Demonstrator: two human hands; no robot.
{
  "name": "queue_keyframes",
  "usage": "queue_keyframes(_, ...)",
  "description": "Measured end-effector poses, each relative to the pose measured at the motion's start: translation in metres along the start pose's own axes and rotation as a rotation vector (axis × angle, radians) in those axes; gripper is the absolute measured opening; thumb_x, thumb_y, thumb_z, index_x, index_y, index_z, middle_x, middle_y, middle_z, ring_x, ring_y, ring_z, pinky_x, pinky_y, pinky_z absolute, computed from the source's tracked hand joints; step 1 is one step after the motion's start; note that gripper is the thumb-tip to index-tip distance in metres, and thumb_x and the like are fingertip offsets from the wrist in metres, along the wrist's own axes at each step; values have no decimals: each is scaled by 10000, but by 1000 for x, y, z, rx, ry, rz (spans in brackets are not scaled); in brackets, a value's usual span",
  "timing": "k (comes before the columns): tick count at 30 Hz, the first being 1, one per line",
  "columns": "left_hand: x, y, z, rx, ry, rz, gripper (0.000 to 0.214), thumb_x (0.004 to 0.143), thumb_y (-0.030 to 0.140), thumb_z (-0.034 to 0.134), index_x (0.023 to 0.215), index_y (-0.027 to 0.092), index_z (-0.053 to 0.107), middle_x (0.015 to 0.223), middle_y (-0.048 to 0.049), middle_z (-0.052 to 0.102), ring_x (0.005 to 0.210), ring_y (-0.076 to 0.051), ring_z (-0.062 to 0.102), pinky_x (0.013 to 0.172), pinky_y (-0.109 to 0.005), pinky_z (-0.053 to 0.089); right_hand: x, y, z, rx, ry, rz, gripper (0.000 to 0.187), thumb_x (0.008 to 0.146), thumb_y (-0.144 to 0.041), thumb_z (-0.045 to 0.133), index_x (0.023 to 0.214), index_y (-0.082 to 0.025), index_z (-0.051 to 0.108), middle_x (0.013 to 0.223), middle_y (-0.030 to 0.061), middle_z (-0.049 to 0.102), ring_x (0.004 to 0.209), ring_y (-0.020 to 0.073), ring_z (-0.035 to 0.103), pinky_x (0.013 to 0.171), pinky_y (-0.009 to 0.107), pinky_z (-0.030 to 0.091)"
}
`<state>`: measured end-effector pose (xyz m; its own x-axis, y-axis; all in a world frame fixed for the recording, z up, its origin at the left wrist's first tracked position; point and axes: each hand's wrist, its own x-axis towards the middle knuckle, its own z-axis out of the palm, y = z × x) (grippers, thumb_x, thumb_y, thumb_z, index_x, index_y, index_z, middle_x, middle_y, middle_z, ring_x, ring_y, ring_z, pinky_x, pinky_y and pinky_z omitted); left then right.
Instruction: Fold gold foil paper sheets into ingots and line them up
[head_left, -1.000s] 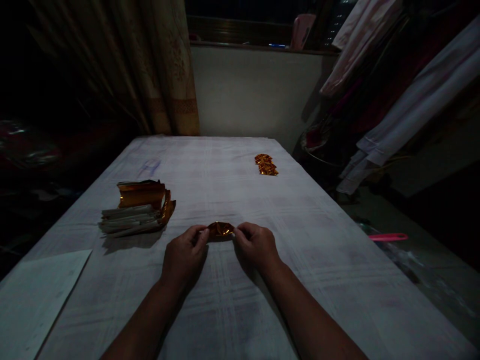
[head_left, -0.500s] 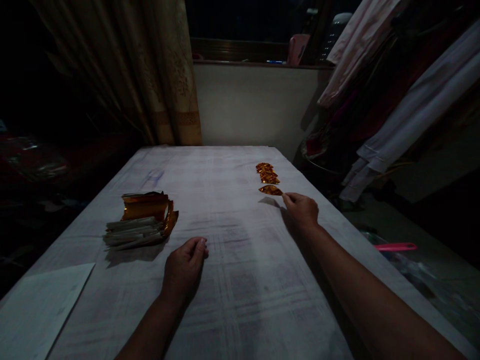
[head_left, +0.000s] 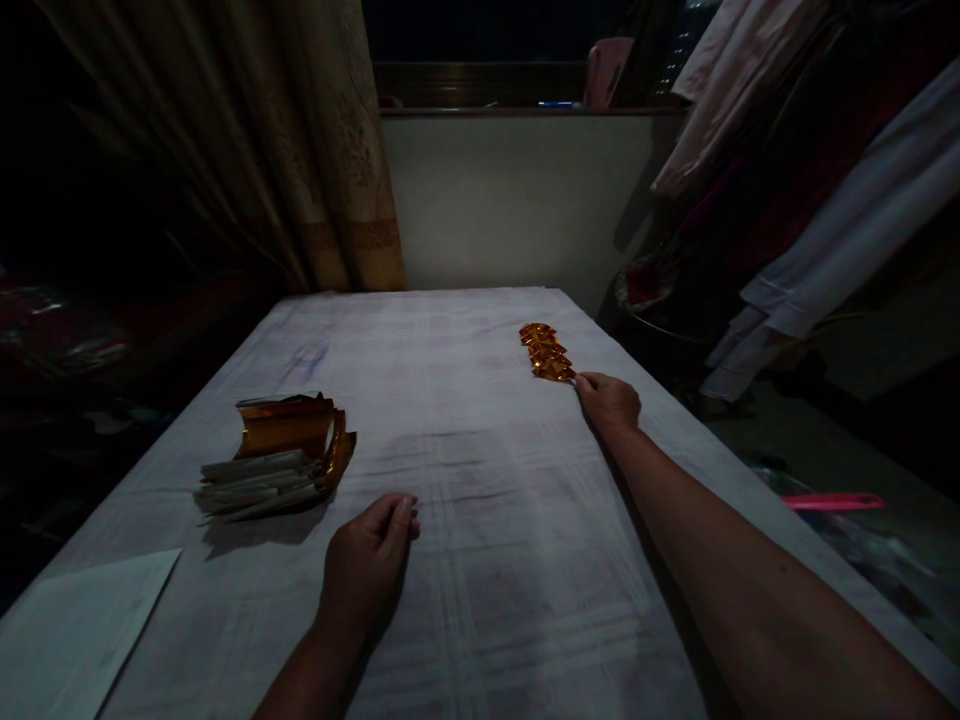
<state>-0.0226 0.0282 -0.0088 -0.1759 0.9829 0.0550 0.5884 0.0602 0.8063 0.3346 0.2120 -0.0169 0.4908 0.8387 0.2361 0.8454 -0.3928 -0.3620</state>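
My right hand (head_left: 609,402) pinches the tip of a folded gold foil paper (head_left: 553,374) at the near end of a row of similar folded pieces (head_left: 541,340). The pieces overlap, and the held one touches the row. Resting at the near middle of the table, my left hand (head_left: 369,560) is closed with fingers curled, and nothing shows in it. To its left lies a loose stack of foil sheets (head_left: 262,484), grey on the backs, with curved gold sheets (head_left: 289,425) behind.
A pale checked cloth covers the table (head_left: 450,400). A white sheet (head_left: 82,630) lies at the near left corner. Beyond are a curtain (head_left: 322,150), a wall and a sill with a pink jug (head_left: 606,72). Clothes (head_left: 847,220) hang at the right, above a pink handle (head_left: 832,501).
The held foil piece has been lowered from above the cloth to the near end of the row, where it now overlaps it. My left hand remains closed. The view has shifted slightly.
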Motion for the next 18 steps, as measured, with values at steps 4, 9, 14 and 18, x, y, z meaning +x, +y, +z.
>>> queue_keyframes(4,0,2,0,6,5,-3,414,866,576,502,851,239,743,696,-14,765,694,-234,751,629,-307,542,2,2,4,-11,-9,-8,323,924,-435,566,1107,-298,794,1009,85,786,871,256,693,680,313,462)
queue_keyframes(9,0,2,0,21,12,-3,407,865,571,499,851,247,744,706,-9,770,695,-233,752,627,-308,543,2,3,7,-13,-6,-2,346,926,-435,564,1149,-280,779,1062,100,779,913,264,699,725,325,496)
queue_keyframes(14,2,-1,2,20,4,1,393,867,562,508,860,248,745,711,-6,772,717,-238,757,645,-314,546,2,4,6,-6,-22,7,378,920,-428,574,1215,-269,749,1112,99,770,960,268,702,770,341,522)
queue_keyframes(18,2,-1,1,28,2,26,411,882,560,487,843,243,744,704,-9,767,704,-235,751,639,-312,539,6,2,5,-14,-51,4,370,881,-436,620,1183,-277,762,1102,82,773,986,270,697,765,329,520)
